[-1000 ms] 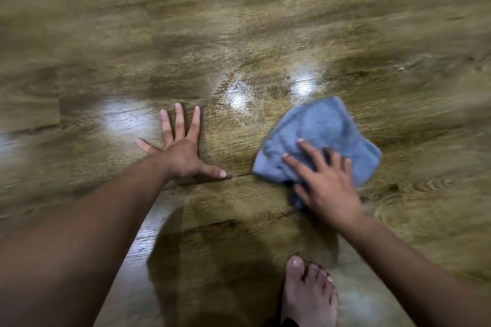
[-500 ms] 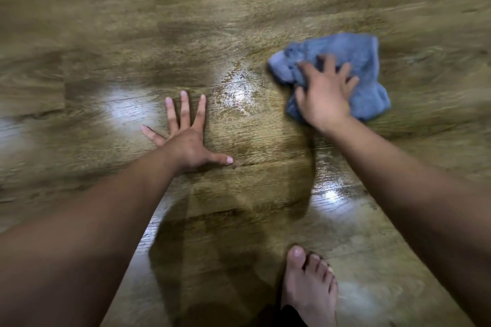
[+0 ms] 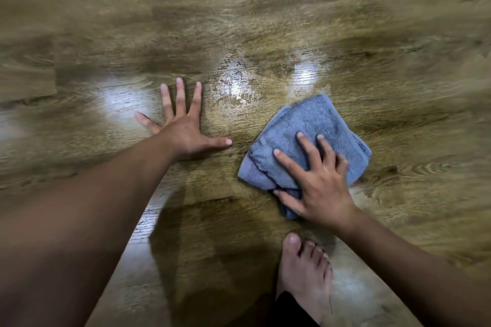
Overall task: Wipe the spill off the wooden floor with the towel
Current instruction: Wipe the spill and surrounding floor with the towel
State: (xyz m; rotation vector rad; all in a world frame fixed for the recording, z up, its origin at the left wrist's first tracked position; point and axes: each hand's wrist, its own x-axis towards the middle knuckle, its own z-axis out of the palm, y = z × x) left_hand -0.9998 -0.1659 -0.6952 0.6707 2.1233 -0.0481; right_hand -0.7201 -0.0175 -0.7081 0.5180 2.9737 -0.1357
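A folded blue-grey towel [image 3: 313, 127] lies on the wooden floor [image 3: 265, 8] right of centre. My right hand [image 3: 318, 180] presses down on its near half with fingers spread and mostly straight, the thumb lying along the towel's near edge. My left hand [image 3: 183, 125] rests flat on the bare floor to the left, fingers splayed. A wet, streaky patch of spill [image 3: 233, 82] glistens on the boards between the two hands, just beyond the towel's far left corner.
My bare foot [image 3: 305, 268] stands on the floor just below the right hand. Bright light reflections sit on the boards at the left [image 3: 119, 98] and beyond the towel [image 3: 305, 71].
My right hand has dragged the towel back toward me from the far spot it reached half a second ago. The left hand has stayed planted in place.
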